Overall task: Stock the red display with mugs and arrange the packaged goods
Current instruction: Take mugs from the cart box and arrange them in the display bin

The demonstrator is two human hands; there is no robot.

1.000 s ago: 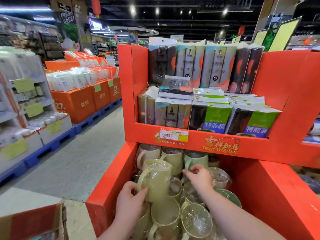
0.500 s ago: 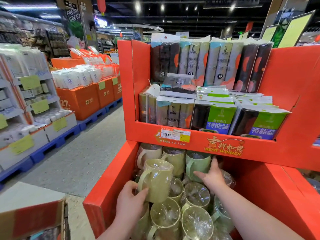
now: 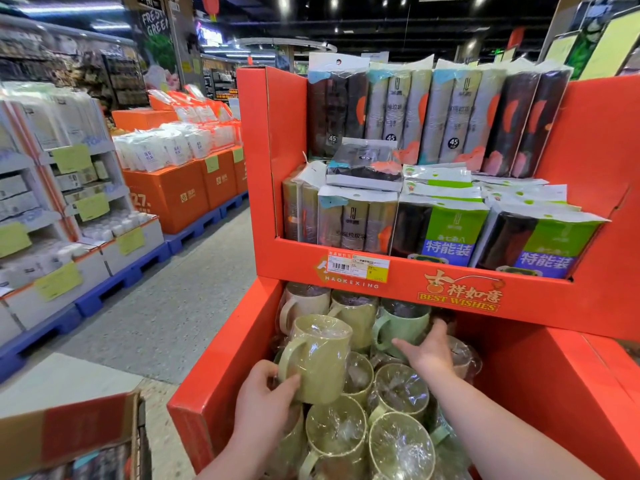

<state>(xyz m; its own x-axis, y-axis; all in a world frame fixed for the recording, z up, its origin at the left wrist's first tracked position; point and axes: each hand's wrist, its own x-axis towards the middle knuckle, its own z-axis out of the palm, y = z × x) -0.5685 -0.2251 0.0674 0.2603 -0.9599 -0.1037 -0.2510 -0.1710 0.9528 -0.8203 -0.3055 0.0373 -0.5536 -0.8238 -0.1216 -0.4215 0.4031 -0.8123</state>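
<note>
1. "HAOKEXING" and "吉祥如意 BEST WISHES" run along the front lip of the red display (image 3: 588,296)
2. "45" marks the upright rolls (image 3: 453,133) on its top shelf, "特能装" the green packs (image 3: 446,237) in front
3. "FRESH GREEN" on a pillar sign (image 3: 156,26), "27." on an orange box (image 3: 166,199)

The lower bin (image 3: 221,375) of the red display (image 3: 256,168) can be entered from above and over its front edge. Wrapped mugs (image 3: 398,389) cover its floor, packed against the left wall. Right of the pile, a strip of bare red wall leaves some side room.

The shelf lip (image 3: 536,296) overhangs the back row, so the green mug (image 3: 401,327) has little headroom. The right hand (image 3: 427,351) reaches in just under it. The left hand (image 3: 263,400) holds an olive mug (image 3: 318,358) above the left front corner, blocking that way down.

On the shelf, upright packs (image 3: 446,109) and front-row packs (image 3: 356,223) stand tight, with a flat pack (image 3: 363,164) lying on the front row. The aisle floor (image 3: 166,299) is bare, and a cardboard box (image 3: 69,434) sits near the display's front corner.
</note>
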